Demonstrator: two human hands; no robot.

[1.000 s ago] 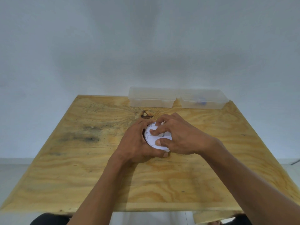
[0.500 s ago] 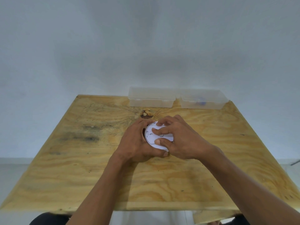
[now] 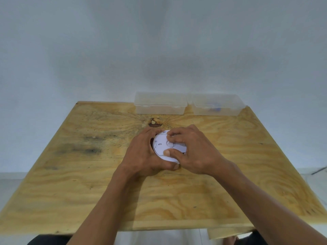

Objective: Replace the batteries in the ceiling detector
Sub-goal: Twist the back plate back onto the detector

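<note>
A round white ceiling detector [image 3: 162,145] is held tilted over the middle of the wooden table [image 3: 88,183], its back face toward me. My left hand [image 3: 143,154] wraps around its left and lower rim. My right hand [image 3: 191,152] grips it from the right, thumb on the lower face and fingers over the top edge. Much of the detector is hidden by both hands. No batteries can be seen in the detector.
Two clear plastic boxes stand at the table's far edge: the left box [image 3: 160,103] looks empty, the right box [image 3: 217,105] holds something blue. A dark knot [image 3: 154,122] marks the wood just beyond the hands. A pale wall rises behind.
My right hand's fingers have shifted slightly on the detector's face, showing more of the white back. Both hands stay in the same spot.
</note>
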